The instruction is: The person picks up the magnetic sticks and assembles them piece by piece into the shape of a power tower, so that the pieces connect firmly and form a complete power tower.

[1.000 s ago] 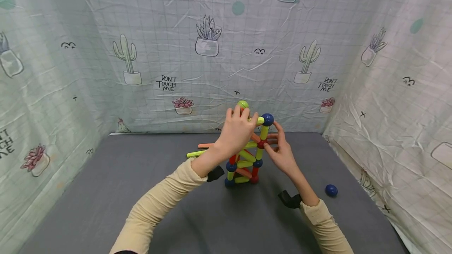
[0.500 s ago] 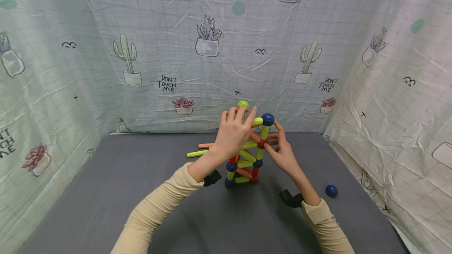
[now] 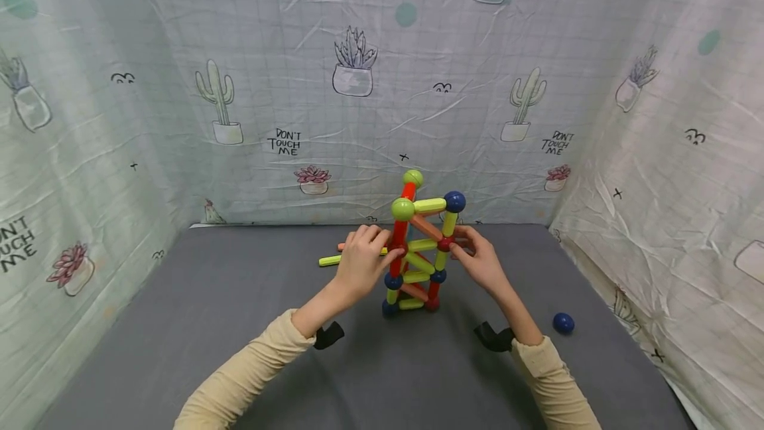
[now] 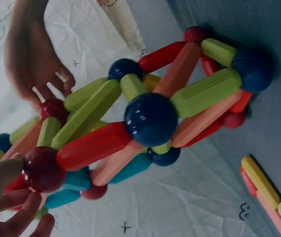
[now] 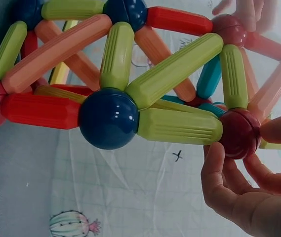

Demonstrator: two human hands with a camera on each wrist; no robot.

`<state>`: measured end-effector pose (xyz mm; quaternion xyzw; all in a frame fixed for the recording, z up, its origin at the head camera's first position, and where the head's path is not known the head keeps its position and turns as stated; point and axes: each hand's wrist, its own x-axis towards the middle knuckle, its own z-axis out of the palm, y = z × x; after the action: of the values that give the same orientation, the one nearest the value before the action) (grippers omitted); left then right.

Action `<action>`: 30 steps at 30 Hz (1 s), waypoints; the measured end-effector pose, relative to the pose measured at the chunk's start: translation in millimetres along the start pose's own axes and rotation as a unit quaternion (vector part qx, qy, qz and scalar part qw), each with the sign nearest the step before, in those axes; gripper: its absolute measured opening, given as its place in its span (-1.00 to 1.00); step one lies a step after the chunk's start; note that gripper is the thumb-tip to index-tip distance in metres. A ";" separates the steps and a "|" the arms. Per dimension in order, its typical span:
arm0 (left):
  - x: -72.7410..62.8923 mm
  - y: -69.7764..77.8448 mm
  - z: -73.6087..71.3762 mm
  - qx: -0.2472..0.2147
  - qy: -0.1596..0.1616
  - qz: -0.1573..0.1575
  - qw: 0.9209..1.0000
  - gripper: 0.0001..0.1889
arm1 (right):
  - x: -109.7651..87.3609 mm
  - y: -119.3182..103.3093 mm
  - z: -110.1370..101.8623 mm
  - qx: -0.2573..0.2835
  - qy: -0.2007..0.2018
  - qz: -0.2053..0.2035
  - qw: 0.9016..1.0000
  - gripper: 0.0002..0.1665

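Observation:
A tower of magnetic rods and balls stands upright on the grey table, built of green, red, orange and blue-green rods. Two green balls and a dark blue ball top its visible corners. My left hand is at the tower's left side, its thumb and fingers around a red ball at mid-height. On the right side, my right hand pinches another red ball between thumb and fingers. A lower dark blue ball shows untouched in the right wrist view.
Loose rods lie on the table left of the tower, partly behind my left hand. A single blue ball sits apart at the right. A printed cloth hangs behind and along both sides.
My left hand has come down from the tower's top to the red ball at mid-height, uncovering the front green ball. My right hand has stayed at its red ball.

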<state>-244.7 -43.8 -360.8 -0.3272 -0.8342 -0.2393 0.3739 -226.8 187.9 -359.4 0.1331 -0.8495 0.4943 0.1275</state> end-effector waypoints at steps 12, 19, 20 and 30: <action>18.3 -28.0 12.9 0.049 -0.012 0.070 0.996 -0.83 | -11.8 -6.2 0.0 -0.041 0.042 -0.012 0.998 -0.67; 32.5 -48.3 26.4 0.084 -0.011 0.131 0.988 -0.85 | -24.6 -17.1 18.5 -0.076 0.094 -0.095 0.988 -0.76; 34.7 -50.1 28.4 0.083 -0.014 0.135 0.987 -0.84 | -26.1 -18.6 21.1 -0.076 0.097 -0.101 0.987 -0.76; 50.7 -63.6 47.5 0.062 -0.051 0.156 0.984 -0.81 | -33.3 -35.0 48.2 -0.064 0.073 -0.113 0.989 -0.68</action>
<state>-338.7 -37.4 -359.8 -0.4410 -0.8043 -0.1084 0.3833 -187.5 132.5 -365.9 0.1831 -0.8474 0.4294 0.2529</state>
